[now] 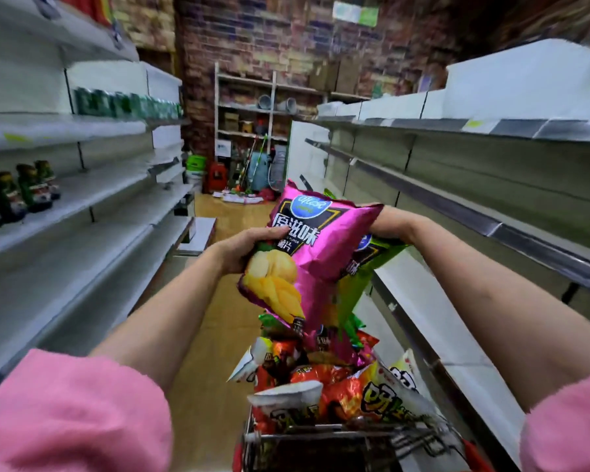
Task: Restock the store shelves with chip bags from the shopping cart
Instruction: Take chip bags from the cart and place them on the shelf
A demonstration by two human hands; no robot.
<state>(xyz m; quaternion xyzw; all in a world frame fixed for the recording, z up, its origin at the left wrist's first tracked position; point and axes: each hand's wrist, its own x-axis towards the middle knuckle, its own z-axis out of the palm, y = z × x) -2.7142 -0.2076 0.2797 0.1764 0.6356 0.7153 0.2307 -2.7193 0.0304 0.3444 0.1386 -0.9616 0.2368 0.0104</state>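
Pink foil chip bag [315, 253] sits dead centre, held up over the shopping cart [338, 434] at 6 o'clock. Left hand [249, 248] grips its lower left edge, fingers curled around it. Right hand [385, 221] pinches the top right corner together with a green chip bag [365, 270] tucked behind. More bags are heaped in the cart, and bare shelves [491, 240] run along 3 o'clock.

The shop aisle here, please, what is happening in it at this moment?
A person in pink sleeves is restocking. The left hand grips a shiny magenta chip bag, and the right hand holds its top corner together with a green chip bag behind it. Both bags hang above the metal wire shopping cart, which is piled with red and white snack bags. The white shelves to the right look bare.
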